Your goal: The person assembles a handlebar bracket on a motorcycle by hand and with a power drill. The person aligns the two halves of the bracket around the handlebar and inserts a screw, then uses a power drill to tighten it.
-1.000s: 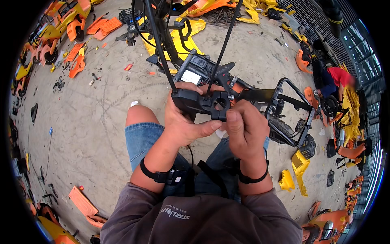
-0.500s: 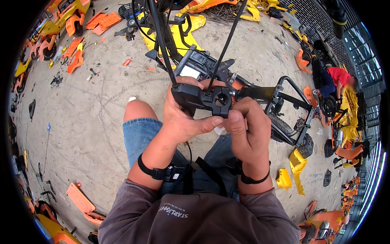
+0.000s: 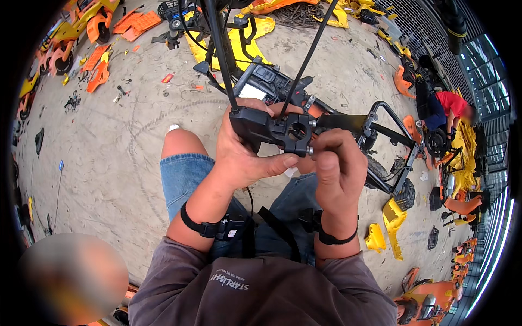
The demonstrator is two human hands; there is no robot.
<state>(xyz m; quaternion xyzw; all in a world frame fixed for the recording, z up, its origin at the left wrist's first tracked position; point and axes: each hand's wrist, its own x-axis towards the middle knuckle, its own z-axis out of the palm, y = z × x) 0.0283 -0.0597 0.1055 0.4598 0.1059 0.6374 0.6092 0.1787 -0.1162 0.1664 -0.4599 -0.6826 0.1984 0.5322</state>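
Between my hands: a black moulded bracket with a round split clamp (image 3: pixel 258 129).
My left hand (image 3: pixel 237 158) grips its thick body; my right hand (image 3: pixel 341 169) is curled at the small silver bolt (image 3: pixel 310 150) on its right corner, whether pinching I cannot tell. It looks stiff and fairly light, best held by the body. Well right of it lies a yellow curved plastic panel (image 3: pixel 393 218).

Our left hand (image 3: pixel 239 157) grips a black clamp (image 3: pixel 258 127), its thumb along the near edge. Our right hand (image 3: pixel 341 174) curls its fingers just beside a small bolt (image 3: pixel 310 150) at the clamp's right side; we cannot tell whether they touch. Two black rods (image 3: pixel 222 54) run up from the clamp. Well right of the clamp, a person (image 3: pixel 452 103) in red bends over parts.
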